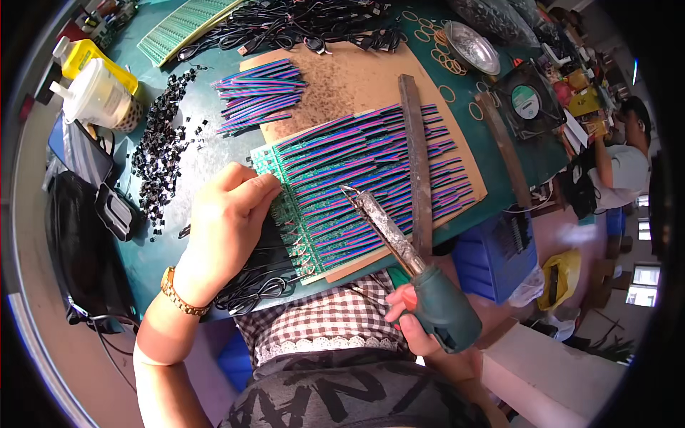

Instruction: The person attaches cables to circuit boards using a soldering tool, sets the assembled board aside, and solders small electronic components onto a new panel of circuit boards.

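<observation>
My left hand [227,214] is pinched at the left edge of a green circuit board panel [302,239]; what lies between its fingertips, if anything, is hidden. Rows of blue, pink and black wires [349,167] run rightward from the panel, and a flat metal bar [414,153] lies across them. A sheet of brown cardboard [346,78] is underneath. My right hand [414,324] is wrapped round the dark green handle of a soldering gun [391,232], whose bent tip is above the wires. Black cables [264,285] lie below my left hand.
Loose cut wires [260,93] and a heap of small black parts [160,153] lie on the green table. A lidded cup [100,96] stands far left. Rubber bands [449,64], a metal bowl [472,46] and a fan [528,101] are far right. Another person [628,167] sits beyond.
</observation>
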`<action>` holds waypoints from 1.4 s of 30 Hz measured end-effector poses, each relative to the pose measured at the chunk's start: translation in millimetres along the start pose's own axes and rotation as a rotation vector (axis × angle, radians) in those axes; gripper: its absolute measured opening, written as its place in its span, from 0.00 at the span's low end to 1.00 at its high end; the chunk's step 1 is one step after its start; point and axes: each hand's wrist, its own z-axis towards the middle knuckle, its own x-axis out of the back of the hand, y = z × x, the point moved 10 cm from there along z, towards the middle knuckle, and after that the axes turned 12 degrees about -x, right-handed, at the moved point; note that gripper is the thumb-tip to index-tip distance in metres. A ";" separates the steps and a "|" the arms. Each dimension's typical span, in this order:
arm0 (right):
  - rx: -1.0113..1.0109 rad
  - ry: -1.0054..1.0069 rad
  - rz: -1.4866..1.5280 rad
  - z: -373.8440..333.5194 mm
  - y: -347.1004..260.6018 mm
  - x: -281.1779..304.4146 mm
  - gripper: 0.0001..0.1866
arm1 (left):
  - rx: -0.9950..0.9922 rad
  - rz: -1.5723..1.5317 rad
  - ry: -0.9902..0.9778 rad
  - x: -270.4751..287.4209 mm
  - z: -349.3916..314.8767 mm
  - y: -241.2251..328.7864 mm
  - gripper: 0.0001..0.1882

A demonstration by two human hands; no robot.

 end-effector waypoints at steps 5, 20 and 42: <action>-0.004 0.028 -0.010 2.6 -2.1 -1.7 0.14 | 0.194 -0.169 0.037 -0.7 -6.3 -17.7 0.05; -0.005 -0.025 -0.237 8.2 0.3 -10.9 0.14 | 0.131 -0.232 -0.033 -12.6 -8.9 -7.3 0.03; -0.105 -0.120 -0.083 10.6 10.6 -17.8 0.13 | 0.290 -0.259 -0.124 -23.5 -12.3 -18.7 0.05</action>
